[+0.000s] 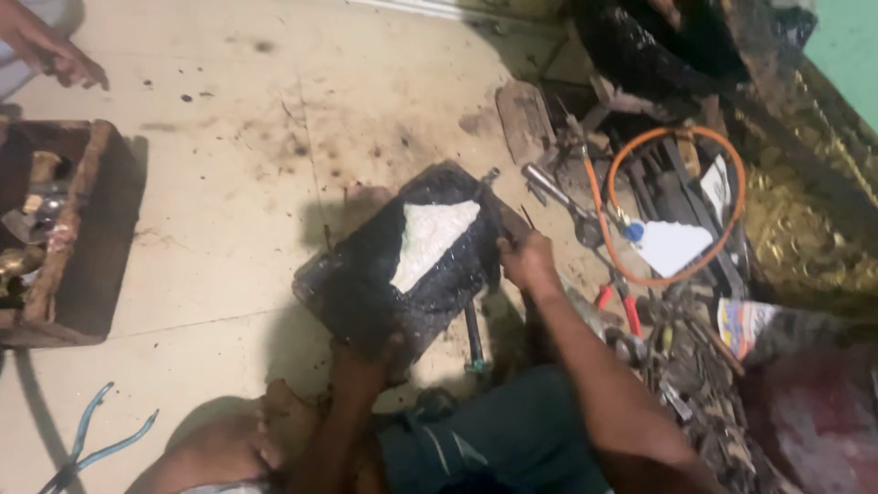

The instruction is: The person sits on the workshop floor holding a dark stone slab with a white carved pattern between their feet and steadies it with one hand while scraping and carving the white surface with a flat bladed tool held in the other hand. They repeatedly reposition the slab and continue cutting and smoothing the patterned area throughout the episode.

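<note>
A black pitch-covered block (366, 274) lies on the floor in front of me, with a pale silvery embossed sheet (428, 240) stuck in its top. My left hand (366, 359) grips the block's near edge. Fingers closed, my right hand (523, 261) rests at the block's right edge, around what looks like a thin dark tool; the tool itself is hard to make out. My knee and foot (265, 430) sit at the bottom.
A wooden tool box (87, 197) stands at the left. Blue-handled pliers (87, 448) lie bottom left. To the right are an orange hose (672, 206), red-handled pliers (622, 306), a metal torch (553, 187) and cluttered scrap. Another person's hand (55, 55) shows top left.
</note>
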